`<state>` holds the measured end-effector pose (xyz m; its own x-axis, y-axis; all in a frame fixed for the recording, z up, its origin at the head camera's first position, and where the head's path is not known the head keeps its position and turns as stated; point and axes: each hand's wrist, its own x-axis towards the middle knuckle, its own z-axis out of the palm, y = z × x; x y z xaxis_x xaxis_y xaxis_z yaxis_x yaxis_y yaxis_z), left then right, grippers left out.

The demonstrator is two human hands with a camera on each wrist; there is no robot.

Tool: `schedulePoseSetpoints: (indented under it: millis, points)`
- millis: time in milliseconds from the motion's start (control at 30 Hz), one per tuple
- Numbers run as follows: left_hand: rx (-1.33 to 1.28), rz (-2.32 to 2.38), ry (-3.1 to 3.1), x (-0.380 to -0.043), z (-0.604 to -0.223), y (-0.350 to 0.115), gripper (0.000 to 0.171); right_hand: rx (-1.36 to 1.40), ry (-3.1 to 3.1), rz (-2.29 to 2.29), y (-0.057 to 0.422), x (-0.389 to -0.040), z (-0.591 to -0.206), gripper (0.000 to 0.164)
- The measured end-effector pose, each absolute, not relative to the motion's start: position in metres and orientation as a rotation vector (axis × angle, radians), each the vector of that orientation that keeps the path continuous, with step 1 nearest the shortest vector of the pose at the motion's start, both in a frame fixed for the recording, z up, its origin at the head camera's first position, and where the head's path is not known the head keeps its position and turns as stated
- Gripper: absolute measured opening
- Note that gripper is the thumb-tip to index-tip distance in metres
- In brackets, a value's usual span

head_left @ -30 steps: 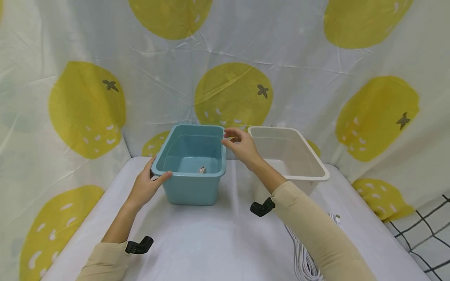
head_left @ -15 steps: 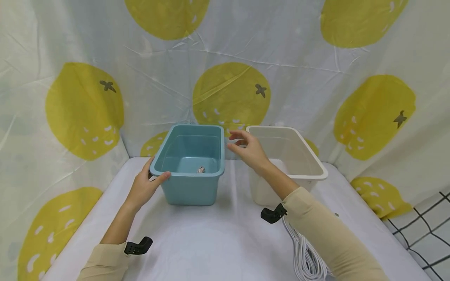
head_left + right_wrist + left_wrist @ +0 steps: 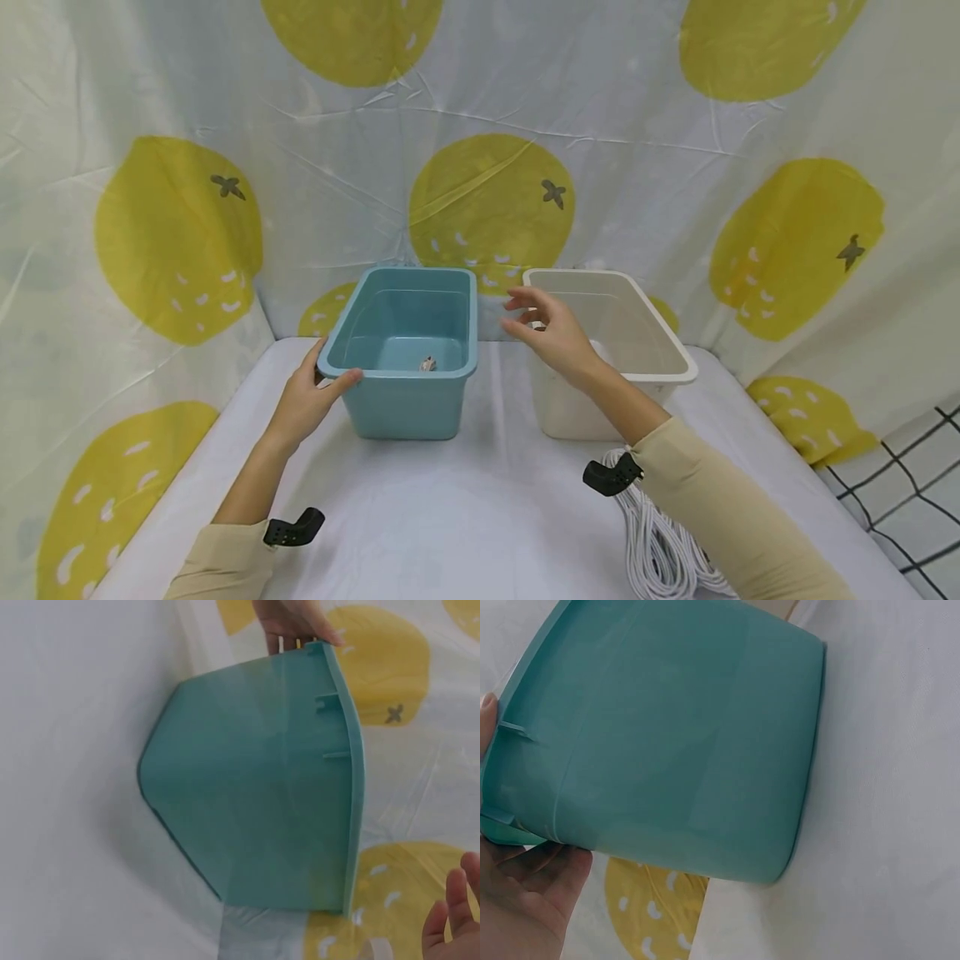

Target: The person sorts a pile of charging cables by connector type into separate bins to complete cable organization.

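Left hand (image 3: 303,404), gripping the near-left rim corner of the blue plastic tub (image 3: 408,404), near the far edge of the surface (image 3: 435,517); probably light, stiff, smooth-walled, best held by opposite rims. Right hand (image 3: 558,337), released, before the cream plastic tub (image 3: 566,412).

Close wrist views share the blue bin (image 3: 667,742).

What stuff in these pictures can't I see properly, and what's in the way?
Small thing in the blue bin: head view, too small to name.
Cable bundle: head view, the right sleeve covers part.
White bin: head view, the right grip hides part of its rim.
Pale piece: right wrist view, cut off by the bottom edge.
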<state>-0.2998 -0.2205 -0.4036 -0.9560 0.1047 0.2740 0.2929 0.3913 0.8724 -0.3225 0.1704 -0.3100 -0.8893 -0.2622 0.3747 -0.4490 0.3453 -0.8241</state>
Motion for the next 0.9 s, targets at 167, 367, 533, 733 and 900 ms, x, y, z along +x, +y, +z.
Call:
schedulePoseSetpoints:
  millis: [167,367,533,733,900]
  points:
    - [-0.355,-1.606,-2.469,-0.298,-0.403,-0.221,0.096,0.687,-2.455,1.565,0.186,-0.313,-0.31,0.054]
    - [-0.341,-1.582,-2.493,-0.297,-0.401,-0.22,0.098,0.701,-2.47,1.543,0.207,-0.303,-0.31,0.056]
    - [-0.333,-1.582,-2.502,-0.296,-0.4,-0.22,0.1,0.716,-2.477,1.516,0.222,-0.291,-0.313,0.053]
    - [-0.333,-1.585,-2.503,-0.297,-0.4,-0.22,0.1,0.765,-2.486,1.479,0.24,-0.277,-0.317,0.052]
    - [-0.33,-1.593,-2.5,-0.297,-0.4,-0.221,0.1,0.788,-2.486,1.452,0.252,-0.268,-0.32,0.051]
